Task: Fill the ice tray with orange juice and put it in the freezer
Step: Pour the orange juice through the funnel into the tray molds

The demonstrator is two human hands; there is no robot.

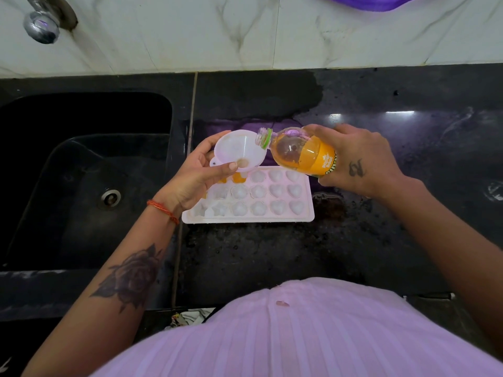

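A pale pink ice tray point(304, 214) with shaped cavities lies on the black counter. Two or three cavities in its far left row hold orange juice; the others look white. My left hand point(194, 174) holds a white funnel point(239, 149) above the tray's far left part, spout over a juice-filled cavity. My right hand point(359, 159) grips an orange juice bottle point(302, 153), uncapped and tipped sideways, its mouth over the funnel's rim. The bottle is partly full.
A black sink point(81, 172) with a drain lies left of the tray. A chrome tap point(42, 25) sticks out of the white marble wall at top left. A purple cloth point(245, 126) lies behind the tray. The counter point(408, 213) stretches to the right.
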